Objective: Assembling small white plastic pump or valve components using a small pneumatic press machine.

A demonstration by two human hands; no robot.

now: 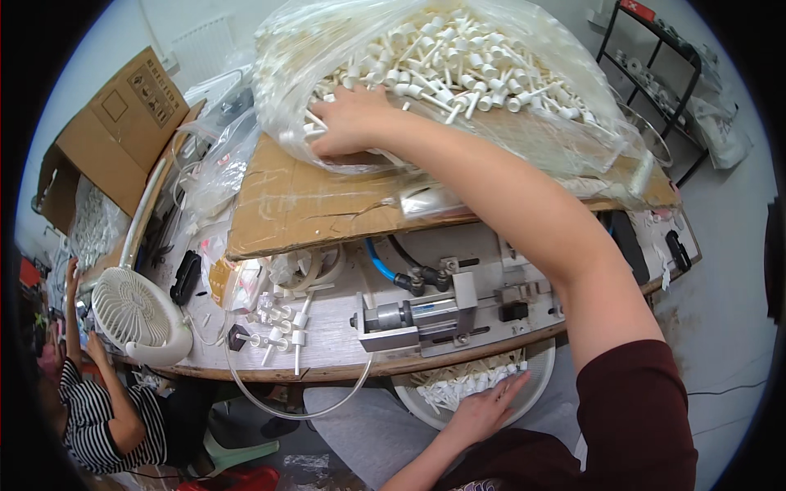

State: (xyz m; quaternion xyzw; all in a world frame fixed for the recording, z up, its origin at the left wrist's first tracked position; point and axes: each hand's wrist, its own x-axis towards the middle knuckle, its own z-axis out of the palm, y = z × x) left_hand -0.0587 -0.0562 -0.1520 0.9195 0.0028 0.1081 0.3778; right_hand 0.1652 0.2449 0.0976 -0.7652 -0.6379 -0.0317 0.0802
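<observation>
My right hand reaches across the bench into the left side of a big clear plastic bag. Its spread fingers rest among a heap of white plastic parts, each a thin stem with a wider cup-like end. Low in front of me, my left hand lies with fingers stretched out over a round white basket. Inside that basket are more white pieces, touched by the hand's edge. No piece is plainly gripped by either hand, though the right fingertips are partly hidden.
Cardboard supports the bag above a metal clamping fixture with blue and black hoses. Several white parts lie left of it, near a white fan. A person in a striped top sits at far left; a black shelf stands right.
</observation>
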